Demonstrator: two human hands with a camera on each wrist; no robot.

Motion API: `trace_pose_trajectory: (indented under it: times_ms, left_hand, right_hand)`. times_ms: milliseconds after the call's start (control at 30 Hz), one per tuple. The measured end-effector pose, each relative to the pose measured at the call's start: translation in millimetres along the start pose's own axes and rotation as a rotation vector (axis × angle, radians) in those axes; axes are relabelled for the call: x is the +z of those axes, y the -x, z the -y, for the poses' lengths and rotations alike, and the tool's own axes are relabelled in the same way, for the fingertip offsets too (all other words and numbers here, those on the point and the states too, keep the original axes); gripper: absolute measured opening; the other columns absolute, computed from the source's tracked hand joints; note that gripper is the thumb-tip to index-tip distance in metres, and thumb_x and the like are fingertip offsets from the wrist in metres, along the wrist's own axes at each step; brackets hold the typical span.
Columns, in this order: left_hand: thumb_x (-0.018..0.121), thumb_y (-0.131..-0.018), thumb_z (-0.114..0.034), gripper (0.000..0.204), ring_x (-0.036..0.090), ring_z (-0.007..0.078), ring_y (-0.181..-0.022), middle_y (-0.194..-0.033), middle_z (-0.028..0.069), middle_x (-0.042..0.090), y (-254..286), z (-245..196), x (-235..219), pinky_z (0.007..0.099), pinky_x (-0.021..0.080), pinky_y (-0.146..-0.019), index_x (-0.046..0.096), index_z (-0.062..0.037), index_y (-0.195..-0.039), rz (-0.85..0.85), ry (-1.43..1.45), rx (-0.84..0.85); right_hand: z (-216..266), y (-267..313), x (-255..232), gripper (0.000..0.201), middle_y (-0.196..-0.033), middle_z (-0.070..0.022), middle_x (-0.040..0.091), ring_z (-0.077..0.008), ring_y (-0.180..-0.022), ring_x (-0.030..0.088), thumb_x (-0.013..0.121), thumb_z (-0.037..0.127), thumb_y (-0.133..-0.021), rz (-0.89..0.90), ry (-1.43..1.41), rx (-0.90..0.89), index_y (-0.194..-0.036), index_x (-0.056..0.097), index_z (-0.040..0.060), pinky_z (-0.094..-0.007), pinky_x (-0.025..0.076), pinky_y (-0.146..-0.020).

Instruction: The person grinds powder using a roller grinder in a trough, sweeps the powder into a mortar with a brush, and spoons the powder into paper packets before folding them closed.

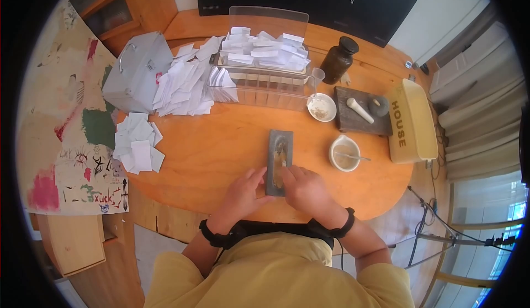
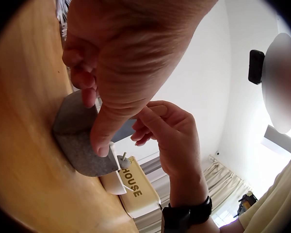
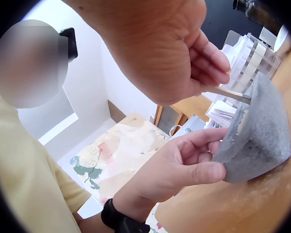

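A grey stone trough [image 1: 271, 162] with a long hollow lies lengthwise before the person, brownish material in the hollow. The left hand [image 1: 243, 193] holds its near end, thumb [image 2: 101, 136] against one face and curled fingers along the side in the left wrist view. Over the hollow, the right hand [image 1: 309, 189] pinches a slim wooden stick [image 3: 227, 92], whose flat lower end reaches into the trough at the rim in the right wrist view. The stick's other end [image 2: 159, 110] pokes out past the right thumb. In the head view, the right fingers hide the stick.
Right of the trough stand a white mortar [image 1: 333, 163] with a spoon, a small dish [image 1: 332, 111] and a dark board [image 1: 348, 125] bearing a pestle [image 1: 360, 110]. A yellow HOUSE box [image 1: 411, 126], brown jar [image 1: 338, 64], clear organizer [image 1: 270, 90], paper slips [image 1: 185, 87] and silver case [image 1: 132, 79] surround them.
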State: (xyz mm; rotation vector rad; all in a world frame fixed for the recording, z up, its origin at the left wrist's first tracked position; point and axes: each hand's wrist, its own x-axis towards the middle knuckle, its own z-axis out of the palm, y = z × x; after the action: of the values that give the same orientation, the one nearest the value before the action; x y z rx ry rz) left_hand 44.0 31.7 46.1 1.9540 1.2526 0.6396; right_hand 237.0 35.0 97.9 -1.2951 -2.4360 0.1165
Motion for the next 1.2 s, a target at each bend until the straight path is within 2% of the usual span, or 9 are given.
trace_pose_trajectory:
  times_ms: [67,267,467,567,667,767,867,1067,1200]
  left_hand:
    - [0.083,-0.066,-0.024,0.072,0.059,0.0259,-0.087,-0.093,0.0091,0.057,0.4,0.0,-1.2,0.0354,0.05,-0.076,0.051,-0.0038,-0.128,0.002,-0.008,0.0]
    - [0.082,-0.066,-0.024,0.071,0.06,0.0255,-0.088,-0.093,0.0087,0.057,-0.1,-1.5,-2.2,0.0355,0.05,-0.075,0.052,-0.0031,-0.127,0.007,-0.008,0.001]
    - [0.083,-0.066,-0.024,0.072,0.059,0.0254,-0.088,-0.093,0.0085,0.057,0.6,-1.0,-2.1,0.0353,0.05,-0.076,0.052,-0.0057,-0.128,0.005,0.006,-0.015]
    - [0.083,-0.066,-0.024,0.073,0.059,0.0256,-0.089,-0.093,0.0085,0.057,0.4,1.3,0.1,0.0355,0.05,-0.076,0.051,-0.0055,-0.128,0.005,0.015,-0.008]
    - [0.083,-0.066,-0.024,0.073,0.059,0.0257,-0.089,-0.094,0.0085,0.057,0.4,2.3,0.4,0.0355,0.05,-0.076,0.051,-0.0054,-0.129,0.01,0.014,-0.01]
    - [0.082,-0.067,-0.024,0.073,0.059,0.0257,-0.089,-0.094,0.0086,0.057,1.2,0.9,-1.1,0.0352,0.049,-0.076,0.051,-0.0054,-0.129,0.011,0.01,-0.018]
    - [0.082,-0.067,-0.024,0.073,0.059,0.0257,-0.089,-0.094,0.0087,0.057,1.4,2.7,1.5,0.0351,0.049,-0.076,0.05,-0.0053,-0.13,0.013,0.011,-0.02]
    - [0.081,-0.069,-0.024,0.071,0.06,0.0265,-0.09,-0.096,0.009,0.057,0.1,-0.5,-1.0,0.036,0.05,-0.077,0.05,-0.0024,-0.128,0.039,-0.02,-0.03]
    - [0.081,-0.068,-0.025,0.071,0.06,0.0263,-0.089,-0.095,0.0088,0.057,-0.5,0.0,-1.4,0.0359,0.05,-0.076,0.05,-0.0023,-0.128,0.041,-0.019,-0.026]
  right_hand:
    - [5.4,0.1,-1.4,0.023,-0.072,-0.0103,0.054,-0.0267,-0.061,0.058,0.06,0.001,-0.069,0.003,-0.059,0.026,-0.092,0.059,0.0014,-0.0363,0.046,-0.05]
    - [-12.2,-9.9,2.8,0.025,-0.073,-0.0085,0.054,-0.0251,-0.064,0.06,0.062,0.005,-0.07,-0.139,-0.047,0.023,-0.094,0.058,0.0017,-0.0349,0.05,-0.055]
    - [-11.6,1.1,5.7,0.022,-0.074,-0.0116,0.058,-0.0292,-0.063,0.059,0.062,-0.002,-0.075,-0.073,-0.142,0.029,-0.096,0.061,0.0014,-0.0366,0.047,-0.052]
    - [-12.0,0.0,-0.5,0.021,-0.074,-0.0122,0.059,-0.0304,-0.063,0.059,0.062,-0.004,-0.076,-0.154,-0.245,0.039,-0.096,0.062,0.0007,-0.0371,0.047,-0.053]
    - [-20.8,-4.0,5.3,0.027,-0.075,-0.0103,0.059,-0.0279,-0.064,0.061,0.062,-0.002,-0.072,-0.223,-0.217,0.04,-0.098,0.062,0.001,-0.0356,0.05,-0.056]
    - [-21.7,0.3,7.0,0.026,-0.075,-0.01,0.06,-0.0278,-0.065,0.062,0.062,-0.003,-0.073,-0.135,-0.253,0.022,-0.098,0.062,0.0026,-0.0356,0.05,-0.055]
    - [-22.3,6.0,4.3,0.023,-0.078,-0.0107,0.062,-0.0281,-0.066,0.062,0.063,-0.003,-0.075,-0.164,-0.356,0.01,-0.097,0.064,0.0028,-0.0344,0.049,-0.054]
    - [-22.5,16.8,-23.9,0.009,-0.077,-0.0099,0.063,-0.0207,-0.059,0.058,0.063,0.0,-0.085,-0.233,-0.601,0.259,-0.094,0.066,0.001,-0.0271,0.046,-0.054]
    - [-34.6,20.9,-22.5,0.007,-0.077,-0.0071,0.063,-0.013,-0.061,0.057,0.063,0.003,-0.088,-0.131,-0.826,0.396,-0.093,0.066,0.0,-0.024,0.046,-0.056]
